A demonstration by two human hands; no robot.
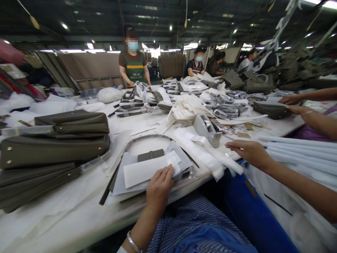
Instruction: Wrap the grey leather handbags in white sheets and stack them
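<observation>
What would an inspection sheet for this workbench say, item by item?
Surface: white table, paper-covered and crowded.
Job's things: white sheet lying over a grey piece inside a curved handle; white strips beside it.
Clutter: stacked grey bags, tape dispenser, wrapped straps in piles.
Hands: left hand has its fingertips on the white sheet, grip unclear; right hand is open over the white strips.
Cables: nothing seen on the table.
Surroundings: a co-worker's hands on another bag at right; masked people across the table; factory hall.

L hand on white sheet | R hand nr tape dispenser
</observation>
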